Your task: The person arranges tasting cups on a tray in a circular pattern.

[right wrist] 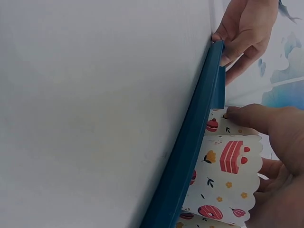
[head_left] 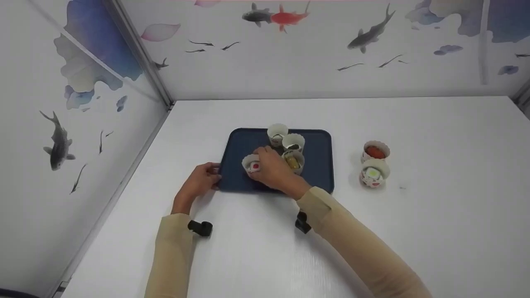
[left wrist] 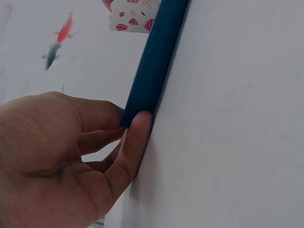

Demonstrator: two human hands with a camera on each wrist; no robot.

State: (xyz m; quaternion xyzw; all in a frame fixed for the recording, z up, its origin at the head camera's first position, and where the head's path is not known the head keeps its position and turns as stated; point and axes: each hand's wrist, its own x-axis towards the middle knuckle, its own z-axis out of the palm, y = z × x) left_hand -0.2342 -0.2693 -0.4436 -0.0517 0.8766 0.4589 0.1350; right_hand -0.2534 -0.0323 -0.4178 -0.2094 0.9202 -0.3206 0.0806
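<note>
A dark blue tray [head_left: 319, 165] lies on the white table, and my left hand [head_left: 201, 181] pinches its near-left corner between thumb and fingers. Over the tray, my right hand [head_left: 273, 169] holds a patterned paper cup [head_left: 247, 159] by its side and rim. Inside that cup is a white piece with a red centre [head_left: 255, 166]. Just right of this hand stands a paper cup [head_left: 301, 166] containing something yellow, partly hidden by the fingers. Behind it on the tray are a cup [head_left: 293, 138] with dark contents and a cup [head_left: 277, 129] whose contents are unclear.
On the table right of the tray, a paper cup [head_left: 367, 157] with orange-red contents stands behind a tilted cup [head_left: 369, 182] showing a white and yellow-green piece [head_left: 372, 173]. Fish-printed walls [head_left: 290, 74] border the table at the back and left.
</note>
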